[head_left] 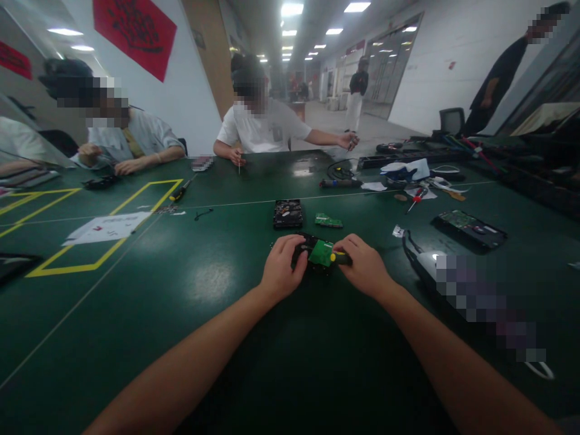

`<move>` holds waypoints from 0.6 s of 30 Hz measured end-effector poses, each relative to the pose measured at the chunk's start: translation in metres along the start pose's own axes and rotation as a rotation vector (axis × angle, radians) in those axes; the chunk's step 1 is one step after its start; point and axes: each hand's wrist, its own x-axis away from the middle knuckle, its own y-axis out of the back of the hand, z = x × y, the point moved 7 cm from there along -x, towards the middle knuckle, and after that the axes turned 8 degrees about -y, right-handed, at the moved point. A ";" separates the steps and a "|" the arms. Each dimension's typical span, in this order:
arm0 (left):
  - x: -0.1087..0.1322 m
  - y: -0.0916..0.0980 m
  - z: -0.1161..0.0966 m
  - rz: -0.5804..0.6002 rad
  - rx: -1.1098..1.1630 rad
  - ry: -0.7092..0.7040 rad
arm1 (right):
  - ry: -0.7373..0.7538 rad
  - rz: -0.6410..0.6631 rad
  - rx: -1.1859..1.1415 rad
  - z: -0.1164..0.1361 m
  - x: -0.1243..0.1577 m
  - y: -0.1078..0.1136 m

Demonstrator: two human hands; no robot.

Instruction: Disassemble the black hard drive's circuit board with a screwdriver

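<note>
- Centrally, at the near part of the green bench (149,314), a hard disk drive (321,254) lies between the person's two hands, green circuit board facing up.
- Left hand (284,266): grip curled around the drive's left end, thumb on the near side, fingers reaching over the far side.
- Right hand (366,266): grip closed around a yellow-and-black tool handle (341,258), positioned at the board's right edge; the tool's tip cannot be made out.
- Just beyond the hands: a second hard disk drive (288,214) and, to its right, a loose green circuit board (328,221).
- Farther right: a third hard disk drive (470,229), board side up.
- Well to the left: a white sheet (109,228) overlapping a yellow tape outline (97,266).
- Beyond these: a red-handled screwdriver (419,194) at right, a yellow-and-black screwdriver (180,192) at left.
- Across the bench: a co-worker in a white top (272,127), holding a thin tool (239,168).
</note>
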 end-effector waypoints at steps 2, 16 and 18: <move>0.000 -0.004 0.010 0.084 -0.066 0.008 | -0.043 0.057 0.014 -0.006 -0.001 -0.005; 0.014 -0.034 0.025 0.445 -0.165 0.045 | -0.135 0.075 -0.057 -0.021 -0.007 -0.015; 0.013 -0.034 0.024 0.435 -0.164 0.053 | -0.170 0.053 -0.046 -0.027 -0.009 -0.013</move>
